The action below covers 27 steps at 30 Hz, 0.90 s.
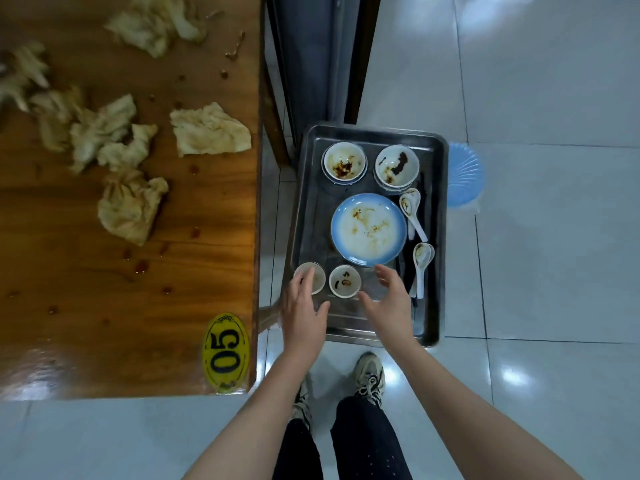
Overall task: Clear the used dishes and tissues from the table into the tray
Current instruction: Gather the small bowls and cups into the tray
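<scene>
**Hands.** Left hand [303, 306]: released, fingers straight and loose, tips lying over the rim of a small cup [318, 280]; contact cannot be told. Right hand [389, 303]: released, fingers spread, holding nothing, over the tray's near right part.

**Tray** [377, 336]. Steel, rectangular, raised rim with rounded corners. It sits just beside the bench's right edge, apart from it by a narrow strip of floor. Bare metal shows along its left side and near end.

**Tray contents, near to far.**
- Small cup, near left corner, pale inside.
- Small dish [344, 281] just beside it, white with dark sauce marks.
- Blue-rimmed plate [369, 230], centre, white with brown smears.
- Two white spoons [412, 209] [420, 265] along the right rim, bowls soiled.
- Two white bowls [344, 162] [396, 166] side by side at the far end, sauce-stained.

**Blue stool** [462, 174]. Ribbed plastic, showing from under the tray's far right rim.

**Bench** [190, 271]. Glossy brown wood, spotted with sauce drops. A yellow oval tag [225, 351] reading 05 is at the near right corner. Crumpled tissues lie on it, not in the tray: one [130, 206] mid-bench, a flatter one [209, 133] near the right edge, and a cluster [100, 133] to the left. The farthest tissues [156, 22] are blurred.

**Floor** [554, 271]. Pale glossy tiles, open to the tray's right.
</scene>
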Each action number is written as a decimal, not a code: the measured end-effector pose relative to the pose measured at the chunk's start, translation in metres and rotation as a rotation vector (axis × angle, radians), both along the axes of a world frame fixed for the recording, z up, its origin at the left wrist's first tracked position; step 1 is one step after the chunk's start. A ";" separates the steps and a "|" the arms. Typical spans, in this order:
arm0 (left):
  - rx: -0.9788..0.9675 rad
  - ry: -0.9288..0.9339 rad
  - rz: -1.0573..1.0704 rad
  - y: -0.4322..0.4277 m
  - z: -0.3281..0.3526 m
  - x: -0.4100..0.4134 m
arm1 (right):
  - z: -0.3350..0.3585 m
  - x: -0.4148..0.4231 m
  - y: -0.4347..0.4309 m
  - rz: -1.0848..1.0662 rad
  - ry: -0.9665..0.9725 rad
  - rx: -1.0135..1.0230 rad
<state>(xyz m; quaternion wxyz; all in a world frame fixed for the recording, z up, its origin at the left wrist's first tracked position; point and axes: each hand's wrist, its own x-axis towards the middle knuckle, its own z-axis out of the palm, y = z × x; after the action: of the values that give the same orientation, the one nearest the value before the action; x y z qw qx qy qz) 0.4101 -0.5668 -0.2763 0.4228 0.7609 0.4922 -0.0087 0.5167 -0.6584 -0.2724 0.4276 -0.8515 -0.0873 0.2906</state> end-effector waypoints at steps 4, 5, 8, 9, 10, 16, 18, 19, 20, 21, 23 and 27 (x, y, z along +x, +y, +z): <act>-0.098 -0.106 0.012 -0.002 0.052 0.014 | 0.049 0.015 0.000 -0.002 -0.022 0.049; -0.119 -0.139 0.026 0.002 0.068 0.018 | 0.063 0.019 0.002 -0.008 -0.029 0.066; -0.131 -0.243 0.078 0.019 0.119 0.035 | 0.107 0.032 0.012 0.016 -0.069 0.131; -0.119 -0.274 0.097 0.025 0.137 0.040 | 0.122 0.035 0.016 0.031 -0.081 0.146; -0.095 -0.297 0.113 0.030 0.154 0.042 | 0.137 0.038 0.021 0.048 -0.089 0.162; 0.030 -0.401 0.232 0.061 0.241 0.028 | 0.226 0.040 0.064 0.220 -0.129 0.297; 0.073 -0.419 0.266 0.072 0.262 0.016 | 0.251 0.035 0.081 0.327 -0.151 0.324; 0.098 -0.426 0.286 0.080 0.272 0.009 | 0.261 0.032 0.091 0.370 -0.166 0.327; 0.123 -0.433 0.310 0.087 0.280 0.001 | 0.271 0.029 0.101 0.405 -0.182 0.330; 0.149 -0.439 0.331 0.094 0.288 -0.007 | 0.280 0.025 0.111 0.431 -0.196 0.333; 0.203 -0.442 0.363 0.106 0.302 -0.028 | 0.297 0.013 0.131 0.468 -0.191 0.357; 0.245 -0.456 0.463 0.135 0.323 -0.082 | 0.321 -0.020 0.171 0.547 -0.192 0.375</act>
<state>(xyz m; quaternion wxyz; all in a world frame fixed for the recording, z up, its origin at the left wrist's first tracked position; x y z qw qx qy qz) 0.3286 -0.4318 0.0465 0.4183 0.6566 0.5418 0.3169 0.4967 -0.4878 0.0488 0.4728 -0.7267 -0.4040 0.2919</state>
